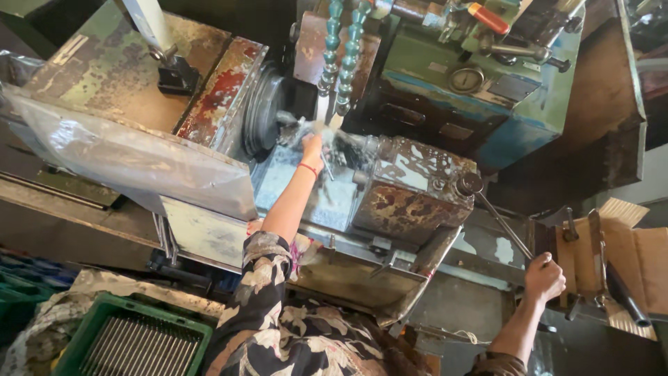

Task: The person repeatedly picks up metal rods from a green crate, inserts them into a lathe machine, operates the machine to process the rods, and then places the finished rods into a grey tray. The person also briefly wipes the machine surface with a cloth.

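Left hand (312, 146) at chuck (268, 111), right hand (543, 277) gripping slanted lever (497, 219), seemingly

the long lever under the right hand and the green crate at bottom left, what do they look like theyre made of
The long thin lever gripped by the right hand looks like bare steel: grey, with a dull shine and a round metal knob on top. The green slatted crate looks like moulded plastic: even colour, a matte rim and no rust, unlike the flaking painted machine body nearby.
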